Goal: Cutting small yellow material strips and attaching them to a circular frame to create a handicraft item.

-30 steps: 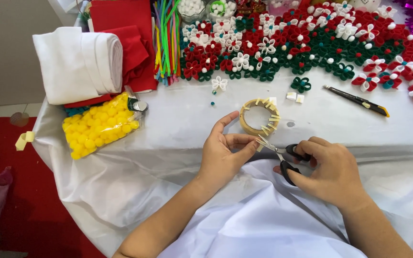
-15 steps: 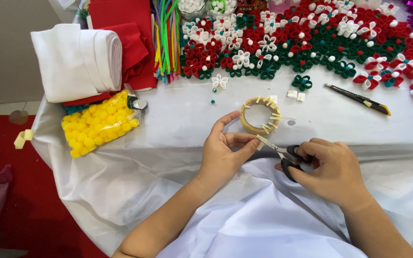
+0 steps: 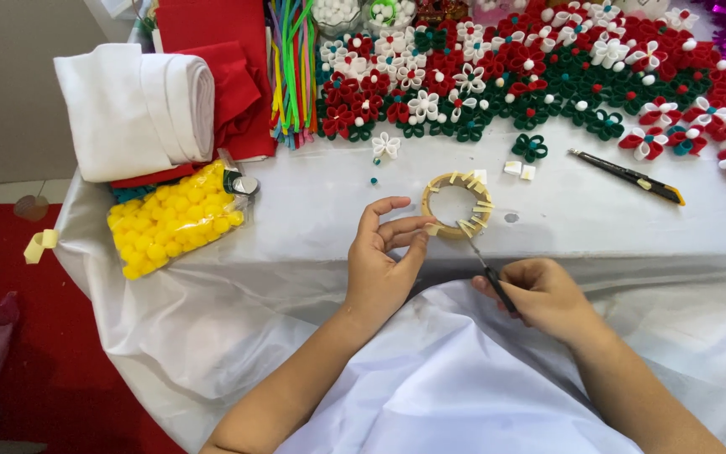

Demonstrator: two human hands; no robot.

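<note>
My left hand [image 3: 384, 261] pinches the near left edge of a cream ring with small cut tabs [image 3: 457, 204], which sits on the white table cloth [image 3: 313, 210]. My right hand [image 3: 544, 296] grips a pair of black-handled scissors [image 3: 485, 269]. Their thin blades point up-left and touch the ring's near rim. The handles are mostly hidden inside my fingers.
Red, green and white felt flowers [image 3: 531, 59] cover the back of the table. A box cutter [image 3: 628, 176] lies at the right. A bag of yellow pompoms [image 3: 174, 220], rolled white fabric [image 3: 140, 105], red felt [image 3: 228, 67] and coloured pipe cleaners [image 3: 291, 67] sit at the left.
My right hand has slid down and toward me, so the scissors now reach the ring only with their tips. My left hand keeps its pinch on the ring.
</note>
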